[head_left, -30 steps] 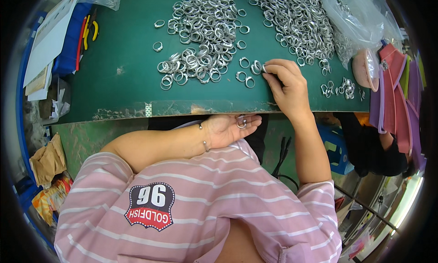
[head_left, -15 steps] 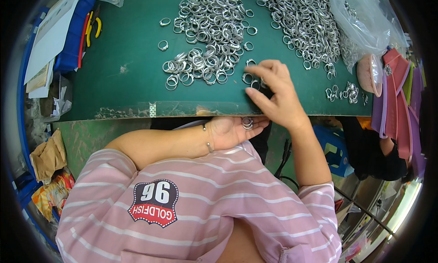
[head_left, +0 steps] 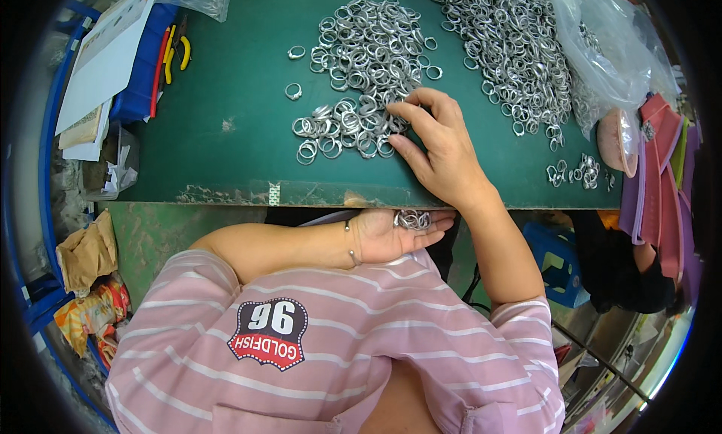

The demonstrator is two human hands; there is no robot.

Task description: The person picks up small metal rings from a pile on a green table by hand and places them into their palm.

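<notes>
A heap of silver-coloured metal rings [head_left: 368,50] lies on the green tabletop, with a smaller cluster of rings [head_left: 338,129] at its near side. My right hand [head_left: 440,144] is at the right edge of this cluster, thumb and forefinger apart around the outermost rings, with nothing visibly pinched. Its other fingers curl under and are partly hidden. Just below the table edge, my left hand [head_left: 387,235] is turned palm up, fingers extended, holding several rings [head_left: 413,220] on the palm and finger bases.
A larger ring pile [head_left: 511,58] spreads at the far right beside a clear plastic bag [head_left: 602,35]. A small ring group [head_left: 585,171] sits near a pink bowl [head_left: 617,141]. Yellow-handled pliers [head_left: 185,52] and a blue bin [head_left: 143,73] are at left.
My right hand has moved left to the ring cluster. Loose rings formerly under its fingers are gone from the table, and more rings lie in my left palm. The whole view has shifted slightly.
</notes>
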